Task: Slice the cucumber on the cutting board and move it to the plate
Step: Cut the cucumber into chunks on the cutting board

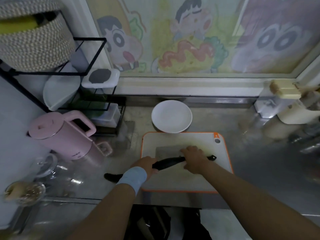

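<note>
A white cutting board with an orange rim (190,181) lies on the steel counter. A long dark cucumber (168,162) lies across the board's left side, and its near end (110,177) sticks out past the board's edge. My left hand (147,164), with a blue wristband, grips the cucumber. My right hand (194,158) holds a knife. Its grey blade (166,151) points left, just behind the cucumber, and the black handle end (213,157) shows to the right of my hand. A white plate (171,116) sits directly behind the board with nothing on it.
A pink kettle (64,134) stands left of the board, beside a black wire rack (97,101) holding containers. A glass lid (46,163) and a glass jar (26,193) sit at the near left. Pale containers (294,115) crowd the far right. The counter's front edge runs just below the board.
</note>
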Action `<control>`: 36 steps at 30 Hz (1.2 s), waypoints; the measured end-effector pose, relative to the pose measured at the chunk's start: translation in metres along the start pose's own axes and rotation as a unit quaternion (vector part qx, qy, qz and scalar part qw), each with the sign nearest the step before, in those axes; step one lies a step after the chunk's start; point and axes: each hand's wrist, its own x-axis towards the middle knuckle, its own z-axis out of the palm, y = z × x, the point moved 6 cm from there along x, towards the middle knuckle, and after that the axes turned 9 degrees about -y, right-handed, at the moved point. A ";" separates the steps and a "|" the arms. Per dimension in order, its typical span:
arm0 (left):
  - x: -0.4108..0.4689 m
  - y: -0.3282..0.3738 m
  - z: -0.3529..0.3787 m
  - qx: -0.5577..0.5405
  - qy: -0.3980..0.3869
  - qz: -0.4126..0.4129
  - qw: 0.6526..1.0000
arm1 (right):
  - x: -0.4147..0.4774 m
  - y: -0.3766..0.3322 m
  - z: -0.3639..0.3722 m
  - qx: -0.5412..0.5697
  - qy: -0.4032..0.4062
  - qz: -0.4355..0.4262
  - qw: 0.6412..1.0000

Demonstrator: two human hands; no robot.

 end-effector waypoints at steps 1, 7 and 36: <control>0.001 -0.004 0.001 0.000 0.001 -0.011 1.000 | 0.001 0.012 0.006 -0.013 -0.008 0.030 0.999; 0.002 -0.015 0.003 -0.069 0.045 -0.040 0.996 | 0.005 0.041 0.024 -0.015 0.003 0.044 0.999; 0.050 0.010 -0.001 -0.085 0.130 -0.014 0.988 | 0.024 0.034 -0.001 0.244 0.055 -0.029 0.968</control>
